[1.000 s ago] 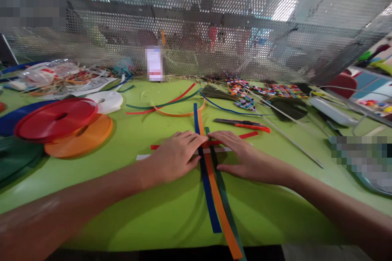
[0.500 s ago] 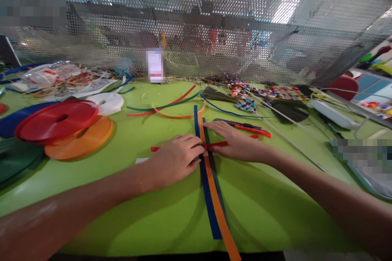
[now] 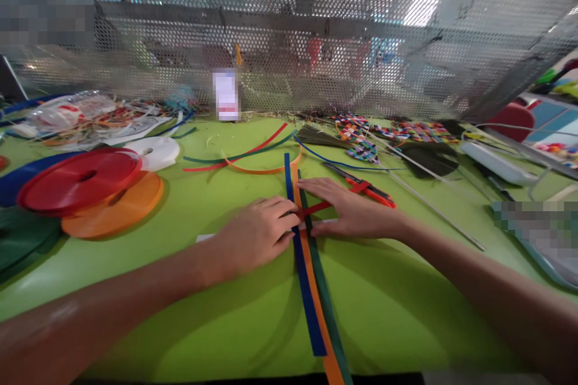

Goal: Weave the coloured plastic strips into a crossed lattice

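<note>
Spools (image 3: 63, 183) of coloured strip stacked at bench (image 3: 406, 301) left edge. White strip (image 3: 205, 238) pokes out left from under left hand (image 3: 255, 228); its fingers bunched together, tips down at the crossing by the blue strip (image 3: 309, 307). Can't tell if they pinch or just press. Blue, orange strip (image 3: 314, 277) and green strip (image 3: 333, 328) lie side by side, mid-bench, running toward the near edge; blue stops short of it, other two reach it. Red strip (image 3: 318, 207) crosses them, heads right past right hand (image 3: 356, 210), end lying over the cutter (image 3: 379, 195). Right thumb and forefinger spread apart, forefinger tip by orange and green, thumb low near white.

Handling, my guess: strips light, thin, springy, probably slick plastic; easily slide askew, hardly fragile. Best hold: press flat at the crossing, pinch each by edges close to it, not by loose tails.
</note>
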Demonstrator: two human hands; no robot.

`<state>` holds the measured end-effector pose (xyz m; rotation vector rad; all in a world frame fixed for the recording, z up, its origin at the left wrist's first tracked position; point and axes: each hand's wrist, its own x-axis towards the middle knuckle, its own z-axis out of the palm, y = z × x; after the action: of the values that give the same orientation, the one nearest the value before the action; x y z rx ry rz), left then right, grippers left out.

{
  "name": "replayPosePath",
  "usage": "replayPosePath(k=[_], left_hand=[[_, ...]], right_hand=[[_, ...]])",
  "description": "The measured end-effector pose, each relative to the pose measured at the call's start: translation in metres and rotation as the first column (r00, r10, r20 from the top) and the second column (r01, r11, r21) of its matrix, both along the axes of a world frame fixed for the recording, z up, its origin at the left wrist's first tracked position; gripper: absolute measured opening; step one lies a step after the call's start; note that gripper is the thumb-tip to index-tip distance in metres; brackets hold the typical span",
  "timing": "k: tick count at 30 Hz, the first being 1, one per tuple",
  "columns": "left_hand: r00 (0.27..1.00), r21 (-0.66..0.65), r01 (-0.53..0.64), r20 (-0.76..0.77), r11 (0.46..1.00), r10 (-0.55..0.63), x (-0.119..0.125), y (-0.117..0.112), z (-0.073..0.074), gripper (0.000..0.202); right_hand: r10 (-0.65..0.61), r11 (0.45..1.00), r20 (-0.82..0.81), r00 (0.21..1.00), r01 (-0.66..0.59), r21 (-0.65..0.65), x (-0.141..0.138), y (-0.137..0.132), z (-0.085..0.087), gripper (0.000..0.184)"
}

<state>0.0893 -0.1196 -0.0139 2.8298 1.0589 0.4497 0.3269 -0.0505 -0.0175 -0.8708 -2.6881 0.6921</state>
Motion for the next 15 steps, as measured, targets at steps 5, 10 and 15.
replayPosePath(k=[5, 10, 15], left_hand=[[1.0, 0.037, 0.01, -0.02, 0.999, -0.009, -0.001, 0.002, -0.001, 0.021], [0.999, 0.039, 0.009, -0.05, 0.999, -0.007, -0.001, 0.002, 0.0, 0.022], [0.998, 0.056, 0.007, -0.064, 0.998, -0.004, -0.001, 0.001, 0.0, 0.022]], right_hand=[[0.001, 1.0, -0.017, 1.0, -0.001, 0.019, 0.003, -0.001, -0.003, 0.079], [-0.044, 0.992, -0.051, 0.998, 0.05, 0.115, 0.004, -0.003, -0.006, 0.069], [-0.074, 0.978, -0.058, 0.996, 0.083, 0.191, 0.001, -0.011, -0.004, 0.055]])
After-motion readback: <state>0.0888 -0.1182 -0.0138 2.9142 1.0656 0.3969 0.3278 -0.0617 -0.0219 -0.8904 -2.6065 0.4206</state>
